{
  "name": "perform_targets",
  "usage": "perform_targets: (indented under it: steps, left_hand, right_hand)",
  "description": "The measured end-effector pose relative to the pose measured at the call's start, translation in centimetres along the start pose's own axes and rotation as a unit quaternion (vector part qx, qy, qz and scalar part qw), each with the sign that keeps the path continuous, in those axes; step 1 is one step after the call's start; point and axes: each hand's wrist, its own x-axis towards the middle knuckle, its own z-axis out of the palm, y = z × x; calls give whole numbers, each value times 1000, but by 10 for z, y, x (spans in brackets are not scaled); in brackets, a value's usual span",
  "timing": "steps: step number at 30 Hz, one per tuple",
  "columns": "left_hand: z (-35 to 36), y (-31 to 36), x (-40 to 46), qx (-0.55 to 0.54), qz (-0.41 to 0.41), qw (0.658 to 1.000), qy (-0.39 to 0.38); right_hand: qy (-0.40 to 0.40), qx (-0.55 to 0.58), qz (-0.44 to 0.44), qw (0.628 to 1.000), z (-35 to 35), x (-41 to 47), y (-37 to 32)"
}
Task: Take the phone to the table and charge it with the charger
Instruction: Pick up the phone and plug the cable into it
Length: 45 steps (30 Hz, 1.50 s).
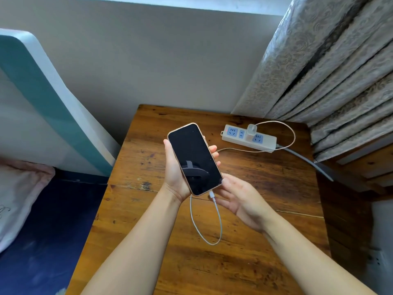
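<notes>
Gold-edged black glass phone (pixel 194 158): light, rigid, slick, fragile. Left grip (pixel 176 173) clasping long edges. Right grip (pixel 240 199) slack beside white cable plug (pixel 212 195), seemingly holding nothing.

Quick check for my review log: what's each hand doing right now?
Left hand: grips the phone, screen dark.
Right hand: open, straight fingers beside the cable plug at the phone's lower end.

1. Open passage is left over the left half and near edge of the counter (pixel 136 158).
2. Its far right corner is taken by a power strip (pixel 248 139) with a charger (pixel 252 129) plugged in.
3. The middle is crossed by a slack, looping cable (pixel 221 226).
4. The right side is hemmed by a curtain (pixel 340 81), apparently touching the far edge.
</notes>
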Motion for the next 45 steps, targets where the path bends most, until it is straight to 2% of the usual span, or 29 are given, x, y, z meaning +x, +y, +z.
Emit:
perform_targets:
  steps: [2,7,19,26,38,41,45]
  left_hand:
    - [-2,-2,-3,-17,-14,1000,-2]
    - [-4,-3,-6,1,-13,1000,12]
    - [-18,11,-14,10,-6,999,45]
    - [-27,19,-12,24,37,998,45]
    - [-36,27,-7,7,35,997,74]
    - [-44,32,-3,14,33,994,104]
    - [-68,45,10,44,34,980,194]
  right_hand:
    - [2,82,5,997,-8,1,-6]
    - [25,120,15,992,-17,2,-1]
    - [51,129,24,990,-22,4,6]
    - [54,133,32,989,-23,8,9]
    - [66,131,50,988,-20,24,10]
    - [69,133,56,987,-19,33,13]
    - [118,115,102,981,-11,64,24]
